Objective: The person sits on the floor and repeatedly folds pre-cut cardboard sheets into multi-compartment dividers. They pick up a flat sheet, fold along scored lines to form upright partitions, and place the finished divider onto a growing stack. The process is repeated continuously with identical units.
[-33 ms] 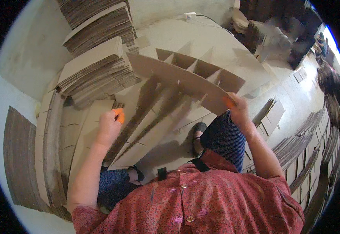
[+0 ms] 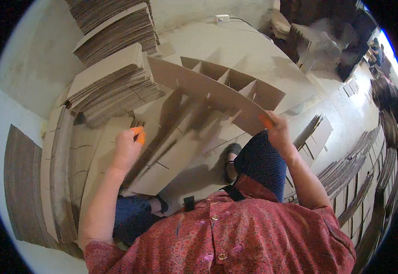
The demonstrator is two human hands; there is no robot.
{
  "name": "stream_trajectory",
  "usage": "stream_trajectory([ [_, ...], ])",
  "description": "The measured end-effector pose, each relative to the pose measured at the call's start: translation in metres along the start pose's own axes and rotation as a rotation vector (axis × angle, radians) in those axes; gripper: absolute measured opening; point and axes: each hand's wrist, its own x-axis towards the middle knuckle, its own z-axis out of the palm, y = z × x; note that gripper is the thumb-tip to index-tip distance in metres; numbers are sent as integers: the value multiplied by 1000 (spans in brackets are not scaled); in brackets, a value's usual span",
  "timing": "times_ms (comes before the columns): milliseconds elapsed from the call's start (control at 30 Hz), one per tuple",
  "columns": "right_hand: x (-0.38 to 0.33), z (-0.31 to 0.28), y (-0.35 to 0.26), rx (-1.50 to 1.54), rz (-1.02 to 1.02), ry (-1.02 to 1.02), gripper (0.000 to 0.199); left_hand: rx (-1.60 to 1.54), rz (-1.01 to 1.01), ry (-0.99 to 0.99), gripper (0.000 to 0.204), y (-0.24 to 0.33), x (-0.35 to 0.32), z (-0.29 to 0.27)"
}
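My right hand [image 2: 277, 129], orange covers on its fingers, pinches the right end of a long brown cardboard divider strip [image 2: 203, 89]. Crossing pieces join this strip to another behind it, forming an open grid of cells [image 2: 235, 78]. On the left, my left hand [image 2: 129, 145] is closed, with orange covers on the thumb and finger. It appears to grip slotted cardboard strips, whose edges show just above the fingers. More slotted cardboard strips [image 2: 169, 166] slant between my hands, below the grid, partly blurred. What lies inside the left fist is mostly hidden.
Tall stacks of flat cardboard [image 2: 110, 75] stand at the back left, with another bundle [image 2: 23, 182] at far left. Rows of slotted strips [image 2: 352, 160] lie on the right. A white plug box [image 2: 222, 18] with a cable sits near the back wall. My feet are below.
The slanting strips below the grid have shifted slightly. The grid has moved a little to the left. Both hands stay almost where they were.
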Motion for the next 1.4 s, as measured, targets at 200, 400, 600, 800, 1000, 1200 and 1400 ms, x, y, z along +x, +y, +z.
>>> stream_trajectory([
  [200,-3,7,-14,50,26,94,14,175,431,204,29,29,13,7],
  [400,-20,18,7,17,23,43,14,222,277,-163,35,92,37,41],
  [600,-18,5,-11,21,99,3,14,386,301,-170,25,74,59,81],
  [800,-30,8,6,-19,128,-57,17,89,302,-244,31,70,63,77],
  [1000,-19,-3,-19,41,92,-90,49,229,325,153,44,68,77,37],
  [1200,-6,-11,-24,-188,-61,-336,52,464,68,-146,23,44,101,39],
  [1400,12,-8,-36,-233,-79,-465,56,313,144,-109,24,31,98,40],
])
